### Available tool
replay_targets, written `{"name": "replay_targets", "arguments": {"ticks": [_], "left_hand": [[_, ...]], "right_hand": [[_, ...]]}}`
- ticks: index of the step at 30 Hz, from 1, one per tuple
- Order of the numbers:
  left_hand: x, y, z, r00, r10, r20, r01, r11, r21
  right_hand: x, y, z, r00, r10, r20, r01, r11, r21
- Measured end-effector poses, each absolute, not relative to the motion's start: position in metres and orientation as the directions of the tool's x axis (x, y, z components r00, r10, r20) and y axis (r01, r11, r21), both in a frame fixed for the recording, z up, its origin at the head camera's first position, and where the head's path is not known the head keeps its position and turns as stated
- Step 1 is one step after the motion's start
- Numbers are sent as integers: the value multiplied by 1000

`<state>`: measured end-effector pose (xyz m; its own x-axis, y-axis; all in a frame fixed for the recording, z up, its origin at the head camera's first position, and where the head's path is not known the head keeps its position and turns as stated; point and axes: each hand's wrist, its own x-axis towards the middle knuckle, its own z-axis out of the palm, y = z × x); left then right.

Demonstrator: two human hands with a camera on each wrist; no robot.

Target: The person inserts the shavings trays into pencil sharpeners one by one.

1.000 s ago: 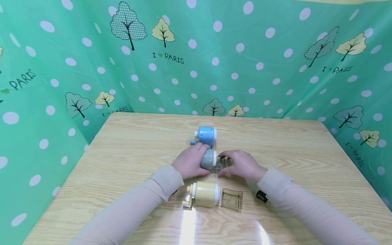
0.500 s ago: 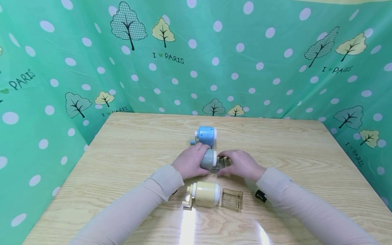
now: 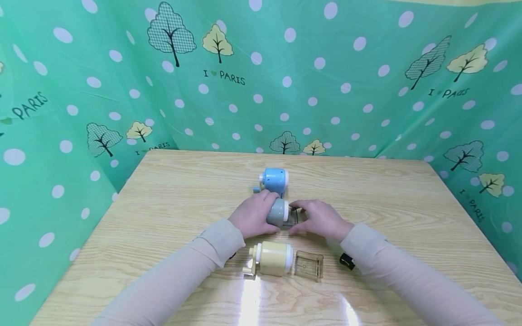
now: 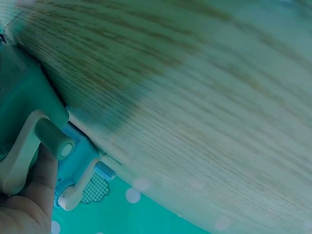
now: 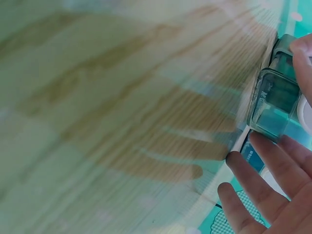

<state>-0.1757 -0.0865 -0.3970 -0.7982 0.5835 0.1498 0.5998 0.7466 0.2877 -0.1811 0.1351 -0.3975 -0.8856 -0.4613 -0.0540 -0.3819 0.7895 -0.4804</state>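
A grey-green crank pencil sharpener [image 3: 277, 213] lies on its side at mid-table, gripped round its body by my left hand [image 3: 253, 216]. In the left wrist view its crank handle [image 4: 54, 140] sticks out beside the fingers. My right hand [image 3: 322, 219] pinches a clear smoky shavings drawer [image 3: 292, 217] between thumb and fingertips. The drawer sits partly inside the sharpener's base; the right wrist view shows its outer end [image 5: 273, 105] still standing out. The left fingertips are partly hidden behind the sharpener in the left wrist view.
A blue crank sharpener [image 3: 275, 180] lies just behind the grey-green one. Nearer the front are a yellow sharpener [image 3: 274, 258] and, right of it, a separate brown see-through drawer [image 3: 309, 266]. A green dotted curtain [image 3: 285, 90] hangs round the wooden table [image 3: 391, 194].
The smoky drawer has slid slightly left, a little deeper into the grey-green sharpener, with the right fingers moving along. My left hand has stayed in place.
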Motion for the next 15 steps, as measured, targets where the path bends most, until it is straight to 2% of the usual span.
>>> {"name": "replay_targets", "arguments": {"ticks": [15], "left_hand": [[-176,-86,-396,-803,578,144,593,749,296]], "right_hand": [[-183,140,-402,-880,-472,-57,-396,794,-462]]}}
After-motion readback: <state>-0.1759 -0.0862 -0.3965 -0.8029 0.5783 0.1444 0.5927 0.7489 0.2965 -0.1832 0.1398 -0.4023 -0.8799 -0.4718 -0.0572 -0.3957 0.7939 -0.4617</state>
